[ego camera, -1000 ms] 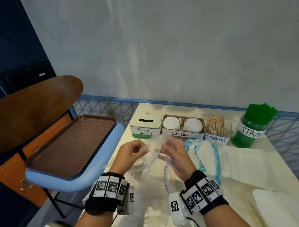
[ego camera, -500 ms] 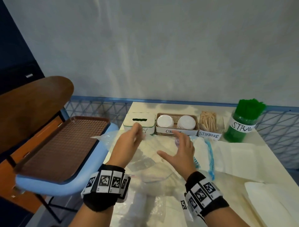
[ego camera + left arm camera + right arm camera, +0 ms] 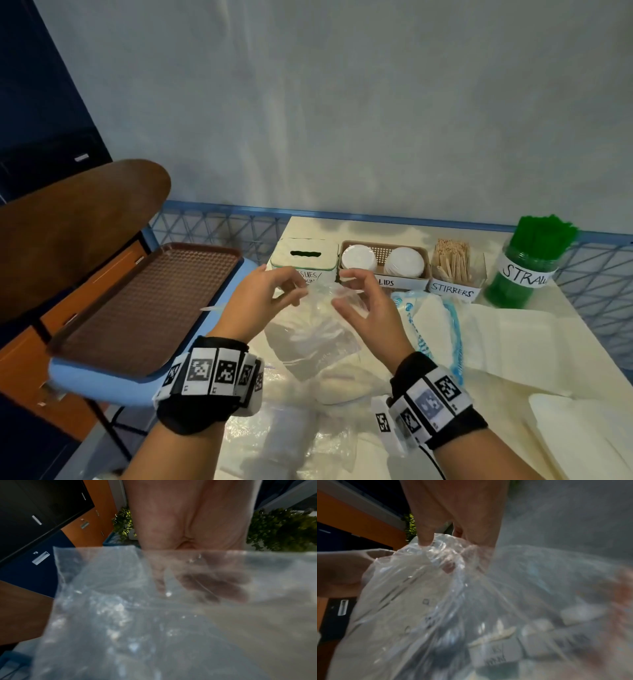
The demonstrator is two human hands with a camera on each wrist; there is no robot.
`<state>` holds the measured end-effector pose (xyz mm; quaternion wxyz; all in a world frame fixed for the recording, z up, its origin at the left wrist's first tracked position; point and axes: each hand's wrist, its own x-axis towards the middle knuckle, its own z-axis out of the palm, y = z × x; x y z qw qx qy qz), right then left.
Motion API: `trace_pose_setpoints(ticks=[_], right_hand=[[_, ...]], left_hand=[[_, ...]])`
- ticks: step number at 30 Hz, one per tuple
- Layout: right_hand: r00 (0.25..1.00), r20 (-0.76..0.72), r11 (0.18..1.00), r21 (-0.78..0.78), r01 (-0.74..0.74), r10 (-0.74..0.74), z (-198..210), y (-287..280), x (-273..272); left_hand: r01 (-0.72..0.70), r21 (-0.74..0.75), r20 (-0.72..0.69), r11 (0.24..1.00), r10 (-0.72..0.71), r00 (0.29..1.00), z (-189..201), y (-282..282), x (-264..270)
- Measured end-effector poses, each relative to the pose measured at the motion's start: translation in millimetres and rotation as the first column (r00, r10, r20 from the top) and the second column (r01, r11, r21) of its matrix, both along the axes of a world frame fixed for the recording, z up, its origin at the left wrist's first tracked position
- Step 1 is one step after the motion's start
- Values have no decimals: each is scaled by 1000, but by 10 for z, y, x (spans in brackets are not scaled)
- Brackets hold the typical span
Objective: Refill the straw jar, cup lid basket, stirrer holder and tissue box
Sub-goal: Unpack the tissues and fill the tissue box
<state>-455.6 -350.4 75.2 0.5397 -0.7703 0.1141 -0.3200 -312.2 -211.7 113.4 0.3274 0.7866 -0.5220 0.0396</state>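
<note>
- The table (image 3: 342, 226) carries all four containers in a row along its far edge, with loose wrappers and paper strewn in front of them.
- The straw jar (image 3: 524, 270), far right, is packed with green straws standing above its rim; I judge that refill finished.
- The cup lid basket (image 3: 382, 253) holds two stacks of white lids with bare mesh showing between them, so it looks filled or close to it.
- The tissue box (image 3: 305, 258), at the left end of the row, shows only a dark slot with no tissue poking out; I judge it is the one left to do. A blue-printed pack (image 3: 424, 325) with white sheets lies just right of the hands, likely its supply.
- The stirrer holder (image 3: 455, 270) is crammed with wooden sticks, so it looks done.
- A clear plastic bag (image 3: 318, 325) is held up in front of the tissue box and basket, between the two hands; whether anything is inside cannot be told.
- The left hand (image 3: 263, 298) pinches the bag's top edge with curled fingers.
- The right hand (image 3: 370, 305) grips the bunched plastic at the bag's mouth, as the right wrist view shows.
- My guess is the bag is an emptied wrapper being cleared away, or one being opened.
</note>
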Motion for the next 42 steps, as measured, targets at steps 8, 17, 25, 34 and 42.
trace_pose_setpoints(ticks=[8, 17, 25, 34, 42], right_hand=[[988, 78, 990, 65, 127, -132, 81, 8, 87], [992, -122, 969, -241, -59, 30, -20, 56, 70], [999, 34, 993, -109, -32, 36, 241, 230, 196], [978, 159, 980, 169, 108, -136, 181, 158, 211], [964, 127, 902, 398, 167, -234, 221, 202, 186]], left_hand=[[125, -75, -25, 989, -127, 992, 41, -38, -87], [-75, -357, -9, 931, 77, 997, 133, -65, -104], [-207, -249, 219, 946, 263, 940, 218, 64, -149], [-287, -365, -567, 886, 33, 823, -115, 595, 148], [-457, -577, -632, 677, -16, 774, -157, 595, 303]])
